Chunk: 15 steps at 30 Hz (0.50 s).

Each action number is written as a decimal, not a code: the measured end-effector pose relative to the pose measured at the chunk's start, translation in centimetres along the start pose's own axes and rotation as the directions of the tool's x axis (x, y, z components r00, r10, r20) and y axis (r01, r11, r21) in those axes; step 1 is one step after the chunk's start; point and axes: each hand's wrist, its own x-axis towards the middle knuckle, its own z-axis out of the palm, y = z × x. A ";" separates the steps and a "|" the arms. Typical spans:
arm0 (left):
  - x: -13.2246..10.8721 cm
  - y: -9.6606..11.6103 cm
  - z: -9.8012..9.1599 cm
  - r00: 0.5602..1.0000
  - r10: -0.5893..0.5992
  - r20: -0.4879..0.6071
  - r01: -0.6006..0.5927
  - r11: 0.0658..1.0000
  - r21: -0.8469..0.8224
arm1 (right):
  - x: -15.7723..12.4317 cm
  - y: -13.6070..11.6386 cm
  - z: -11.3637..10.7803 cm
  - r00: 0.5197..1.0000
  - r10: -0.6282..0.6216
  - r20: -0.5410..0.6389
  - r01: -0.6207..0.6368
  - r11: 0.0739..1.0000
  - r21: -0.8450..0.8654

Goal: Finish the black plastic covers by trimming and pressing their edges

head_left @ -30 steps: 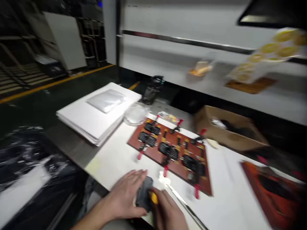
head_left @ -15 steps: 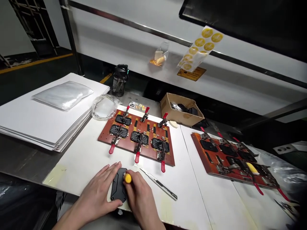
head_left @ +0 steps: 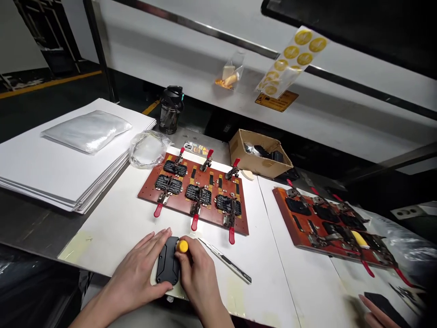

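A dark grey, rounded plastic cover lies at the table's front edge. My left hand is closed around its left side, with the fingers along the upper edge and the thumb at the lower edge. Pinched in my right hand is a small tool with a round yellow end, held against the cover's right edge. The tool's tip is hidden by my fingers. A slim utility knife rests on the white sheet just right of my right hand.
Beyond my hands sits a red-brown fixture board with black parts and red-handled clamps. A similar board stands to the right. Another person's hand holds a dark piece at lower right. A cardboard box and stacked white sheets flank the back.
Another person's hand with a dark piece has come into view at lower right. My hands keep their hold on the cover and tool; the view has shifted slightly.
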 end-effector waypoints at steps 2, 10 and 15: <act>0.0 0.1 -0.1 1.000 -0.010 0.004 0.011 1.000 -0.003 | 0.3 -0.6 -0.5 0.993 -0.008 0.121 0.014 0.999 -0.051; -0.1 0.1 0.4 0.999 -0.037 -0.016 0.037 0.999 -0.004 | 1.0 -2.0 -1.7 0.986 -0.015 0.165 0.017 1.000 -0.010; 0.0 0.1 0.4 0.997 -0.070 -0.035 0.068 0.997 -0.044 | 2.9 -1.8 0.8 0.984 -0.056 0.166 0.080 0.987 -0.141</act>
